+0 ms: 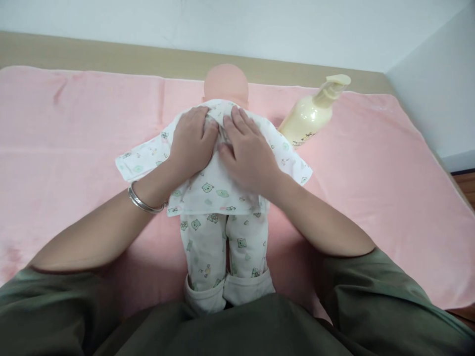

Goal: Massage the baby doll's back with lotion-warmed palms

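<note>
A baby doll (225, 81) lies face down, the back of its bald head away from me. It wears a white printed shirt (213, 195) with the sleeves spread out sideways, and matching trousers (208, 247) with turned-up cuffs. My left hand (193, 141) rests on the left side of the upper back, its fingers laid out along the cloth. My right hand (250, 148) lies flat on the right side with fingers extended, slightly blurred at the edge. Both palms press on the shirt, thumbs toward the middle. Nothing is gripped in either one.
A pale yellow pump bottle (308, 116) stands just beyond the doll's right sleeve. Under everything a pink blanket (85, 128) is spread over a light wooden surface (111, 52). White walls (260, 29) border the back and right. A silver bangle circles my left wrist.
</note>
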`<action>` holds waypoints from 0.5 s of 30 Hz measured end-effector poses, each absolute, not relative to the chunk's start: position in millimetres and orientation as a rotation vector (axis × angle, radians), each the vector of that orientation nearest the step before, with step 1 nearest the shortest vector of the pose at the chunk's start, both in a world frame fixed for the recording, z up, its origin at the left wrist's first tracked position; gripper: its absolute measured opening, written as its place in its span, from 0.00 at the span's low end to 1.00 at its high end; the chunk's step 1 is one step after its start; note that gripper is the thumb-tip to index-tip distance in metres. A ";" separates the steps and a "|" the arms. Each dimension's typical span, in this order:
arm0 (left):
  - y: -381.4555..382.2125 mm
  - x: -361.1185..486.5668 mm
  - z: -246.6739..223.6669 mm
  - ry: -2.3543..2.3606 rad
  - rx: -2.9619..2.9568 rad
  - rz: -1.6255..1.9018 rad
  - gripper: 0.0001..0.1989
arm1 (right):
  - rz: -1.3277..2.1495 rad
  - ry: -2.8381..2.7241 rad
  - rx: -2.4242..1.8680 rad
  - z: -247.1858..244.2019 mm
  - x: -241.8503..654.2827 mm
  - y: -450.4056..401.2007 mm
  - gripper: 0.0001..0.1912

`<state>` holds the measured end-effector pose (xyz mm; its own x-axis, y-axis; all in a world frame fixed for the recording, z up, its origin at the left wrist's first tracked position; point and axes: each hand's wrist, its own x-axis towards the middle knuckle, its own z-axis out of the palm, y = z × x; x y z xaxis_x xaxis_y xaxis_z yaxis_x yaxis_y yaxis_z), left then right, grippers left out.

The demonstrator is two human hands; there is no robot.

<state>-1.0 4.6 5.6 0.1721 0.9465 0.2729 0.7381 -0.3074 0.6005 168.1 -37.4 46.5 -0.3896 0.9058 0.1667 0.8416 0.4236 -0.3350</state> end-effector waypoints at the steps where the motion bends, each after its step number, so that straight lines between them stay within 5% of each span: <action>1: 2.7 1.1 7.0 1.654 2.090 0.837 0.43 | 0.321 -2.340 -1.516 45.9 170.1 -29.4 0.34; 7: -1.7 11.3 20.3 1.800 1.970 0.701 0.50 | 0.365 -2.278 -1.656 42.7 173.9 -4.7 0.37; 15: -22.5 17.5 25.0 1.729 2.025 0.790 0.43 | 0.297 -2.294 -1.664 40.4 173.9 -8.5 0.36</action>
